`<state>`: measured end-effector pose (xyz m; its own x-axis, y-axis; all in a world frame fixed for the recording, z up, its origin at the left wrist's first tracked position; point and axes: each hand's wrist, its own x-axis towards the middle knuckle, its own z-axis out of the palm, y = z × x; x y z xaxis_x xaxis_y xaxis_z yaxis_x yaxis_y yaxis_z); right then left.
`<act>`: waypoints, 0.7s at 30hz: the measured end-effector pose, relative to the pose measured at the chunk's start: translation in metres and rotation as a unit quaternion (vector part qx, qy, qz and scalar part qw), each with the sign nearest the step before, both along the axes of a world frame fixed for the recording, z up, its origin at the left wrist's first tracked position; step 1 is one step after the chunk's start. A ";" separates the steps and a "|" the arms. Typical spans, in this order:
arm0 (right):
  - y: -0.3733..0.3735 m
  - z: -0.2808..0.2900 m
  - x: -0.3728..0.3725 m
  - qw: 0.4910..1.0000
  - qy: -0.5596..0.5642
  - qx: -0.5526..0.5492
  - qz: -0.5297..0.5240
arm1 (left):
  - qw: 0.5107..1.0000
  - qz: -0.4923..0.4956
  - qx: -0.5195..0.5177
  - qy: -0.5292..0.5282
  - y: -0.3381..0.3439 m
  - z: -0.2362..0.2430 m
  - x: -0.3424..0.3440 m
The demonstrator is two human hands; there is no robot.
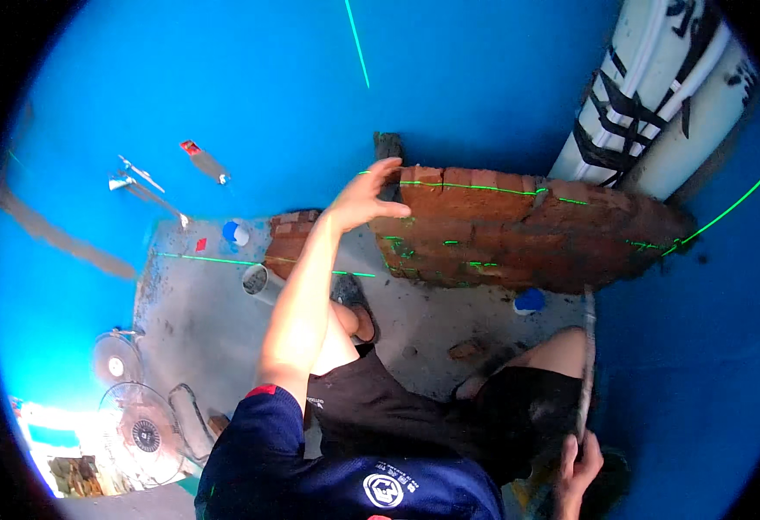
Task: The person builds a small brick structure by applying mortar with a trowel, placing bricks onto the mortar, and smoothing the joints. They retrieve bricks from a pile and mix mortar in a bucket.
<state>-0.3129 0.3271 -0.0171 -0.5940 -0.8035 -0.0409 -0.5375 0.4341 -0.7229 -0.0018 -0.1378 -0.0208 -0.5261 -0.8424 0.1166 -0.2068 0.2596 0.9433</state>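
My left hand (364, 201) reaches to the left end of a low wall of reddish bricks (501, 230). Its thumb and fingers are spread, with the thumb over the brick face. Just past the fingertips stands a dark grey block-like piece (388, 149) against the blue wall; whether I touch it cannot be made out. Low at the right, my right hand (579, 468) is closed around the lower end of a long, thin grey tool (588, 364), seen edge-on and pointing up toward the bricks. Its exact kind is unclear.
A shorter brick stack (291, 236) and an open pipe end (257, 277) are at left. Two fans (144, 436) stand lower left. Wrapped white pipes (618, 95) rise at upper right. A blue-topped stub (530, 301) stands below the bricks. Green laser lines cross walls and bricks.
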 end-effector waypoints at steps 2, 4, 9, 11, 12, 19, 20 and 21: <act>-0.041 0.012 -0.005 0.988 0.090 -0.050 0.115 | 0.998 -0.010 -0.066 -0.010 -0.020 -0.023 -0.005; -0.076 0.015 -0.008 0.979 0.121 -0.026 0.160 | 0.994 0.012 -0.040 -0.099 -0.024 -0.023 -0.016; -0.153 0.005 -0.011 0.945 0.200 -0.091 0.242 | 0.995 0.037 -0.055 -0.071 -0.015 -0.006 -0.020; -0.169 0.007 -0.015 0.945 0.216 -0.056 0.239 | 0.995 0.041 -0.058 -0.068 -0.016 -0.006 -0.020; -0.176 0.008 -0.018 0.945 0.230 -0.024 0.231 | 0.995 0.041 -0.062 -0.069 -0.017 -0.006 -0.020; -0.209 0.009 -0.053 0.928 0.272 -0.049 0.251 | 0.997 0.023 -0.050 -0.056 -0.024 -0.007 -0.016; -0.208 0.012 -0.053 0.925 0.275 -0.060 0.257 | 0.997 0.023 -0.046 -0.064 -0.024 -0.005 -0.017; -0.205 0.019 -0.050 0.929 0.268 -0.016 0.254 | 0.996 0.020 -0.041 -0.072 -0.023 -0.005 -0.019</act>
<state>-0.3630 0.1220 0.0015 -0.0646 -0.9814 0.1808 -0.9538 0.0075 -0.3003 -0.0207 -0.1605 -0.0254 -0.5081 -0.8542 0.1106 -0.3512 0.3227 0.8790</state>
